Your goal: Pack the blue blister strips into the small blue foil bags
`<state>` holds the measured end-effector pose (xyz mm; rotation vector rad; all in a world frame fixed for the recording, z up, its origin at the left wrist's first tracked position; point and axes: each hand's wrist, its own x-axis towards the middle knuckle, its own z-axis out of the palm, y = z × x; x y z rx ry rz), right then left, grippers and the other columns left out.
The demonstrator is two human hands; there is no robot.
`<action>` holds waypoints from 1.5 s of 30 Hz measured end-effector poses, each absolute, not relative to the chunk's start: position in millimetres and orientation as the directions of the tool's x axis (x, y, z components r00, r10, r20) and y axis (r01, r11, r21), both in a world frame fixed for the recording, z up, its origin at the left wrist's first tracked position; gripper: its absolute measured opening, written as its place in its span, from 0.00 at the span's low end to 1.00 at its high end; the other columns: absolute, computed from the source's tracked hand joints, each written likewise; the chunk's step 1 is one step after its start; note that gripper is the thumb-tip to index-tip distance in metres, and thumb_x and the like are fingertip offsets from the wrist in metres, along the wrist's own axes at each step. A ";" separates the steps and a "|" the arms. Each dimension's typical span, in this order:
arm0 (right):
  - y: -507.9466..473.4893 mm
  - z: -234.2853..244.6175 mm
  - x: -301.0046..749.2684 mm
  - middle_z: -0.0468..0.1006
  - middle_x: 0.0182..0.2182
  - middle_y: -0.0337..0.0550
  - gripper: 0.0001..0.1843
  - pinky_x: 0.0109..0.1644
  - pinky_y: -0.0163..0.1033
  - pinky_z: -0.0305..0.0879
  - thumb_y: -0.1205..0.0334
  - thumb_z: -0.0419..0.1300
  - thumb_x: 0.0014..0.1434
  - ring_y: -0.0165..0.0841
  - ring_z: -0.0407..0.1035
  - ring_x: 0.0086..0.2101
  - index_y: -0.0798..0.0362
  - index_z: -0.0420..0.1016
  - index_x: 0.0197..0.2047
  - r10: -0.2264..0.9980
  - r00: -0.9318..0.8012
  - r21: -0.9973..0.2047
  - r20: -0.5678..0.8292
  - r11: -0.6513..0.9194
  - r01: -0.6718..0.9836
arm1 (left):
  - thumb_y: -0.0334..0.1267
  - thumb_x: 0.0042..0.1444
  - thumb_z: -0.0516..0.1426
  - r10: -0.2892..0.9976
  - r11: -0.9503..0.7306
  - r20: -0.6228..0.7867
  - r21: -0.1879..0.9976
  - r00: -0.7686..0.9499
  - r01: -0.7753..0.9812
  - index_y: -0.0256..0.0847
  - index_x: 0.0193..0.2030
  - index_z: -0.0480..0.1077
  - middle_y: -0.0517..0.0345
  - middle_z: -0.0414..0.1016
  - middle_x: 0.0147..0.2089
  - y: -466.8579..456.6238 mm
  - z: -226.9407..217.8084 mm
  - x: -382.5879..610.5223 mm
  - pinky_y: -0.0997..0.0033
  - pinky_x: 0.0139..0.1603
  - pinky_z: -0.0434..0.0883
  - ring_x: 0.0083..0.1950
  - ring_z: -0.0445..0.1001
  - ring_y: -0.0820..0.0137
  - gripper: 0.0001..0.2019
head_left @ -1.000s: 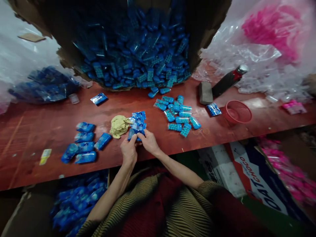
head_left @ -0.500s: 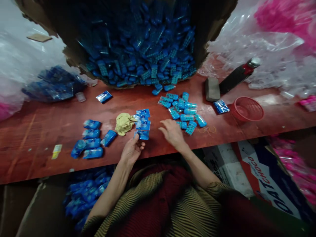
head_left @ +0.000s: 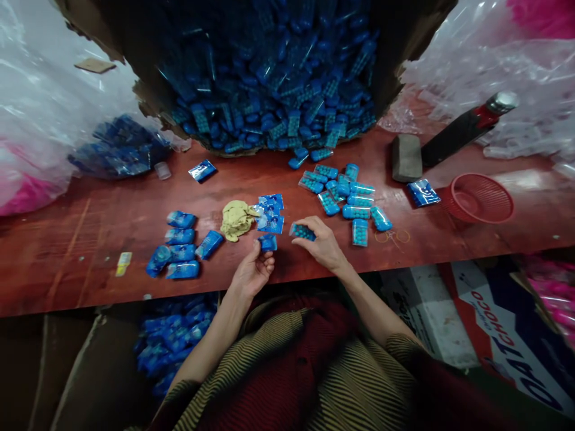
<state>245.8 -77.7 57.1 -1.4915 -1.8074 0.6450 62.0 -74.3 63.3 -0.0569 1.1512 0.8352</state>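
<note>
Vial [head_left: 302, 232] in right grip [head_left: 326, 244], wrapper [head_left: 268, 242] in left grip [head_left: 252, 272], yellow lump [head_left: 236, 220] touching flat wrappers [head_left: 272, 220] just beyond

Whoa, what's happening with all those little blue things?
Someone is working at a red table. The left hand pinches a small blue wrapper, while the right hand holds a see-through container with blue beads. The two things are apart. More bead containers lie to the right, and plump blue packets to the left.
</note>
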 end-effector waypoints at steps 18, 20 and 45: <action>-93.5 67.3 226.1 0.74 0.42 0.52 0.17 0.44 0.44 0.64 0.57 0.57 0.60 0.40 0.66 0.41 0.57 0.71 0.50 0.864 -0.260 -0.482 0.432 0.464 0.743 | 0.38 0.61 0.51 0.592 0.694 -0.791 0.403 0.154 -0.596 0.35 0.31 0.68 0.57 0.72 0.21 -79.5 71.1 67.4 0.79 0.18 0.66 0.19 0.69 0.76 0.11; -94.7 67.9 227.0 0.74 0.42 0.52 0.17 0.42 0.44 0.63 0.58 0.57 0.60 0.39 0.66 0.40 0.57 0.71 0.50 0.849 -0.279 -0.451 0.450 0.485 0.749 | 0.38 0.61 0.51 0.597 0.694 -0.787 0.409 0.155 -0.592 0.34 0.32 0.68 0.57 0.72 0.21 -79.5 71.8 67.6 0.79 0.18 0.66 0.19 0.69 0.75 0.11; -99.9 47.1 203.5 0.71 0.48 0.53 0.22 0.54 0.51 0.64 0.65 0.58 0.58 0.42 0.65 0.49 0.53 0.65 0.57 0.919 -0.213 -0.797 0.333 0.395 0.457 | 0.34 0.43 0.66 0.755 0.560 -0.650 0.572 0.085 -0.600 0.36 0.32 0.71 0.60 0.77 0.28 -82.9 65.3 70.9 0.78 0.25 0.70 0.26 0.74 0.74 0.10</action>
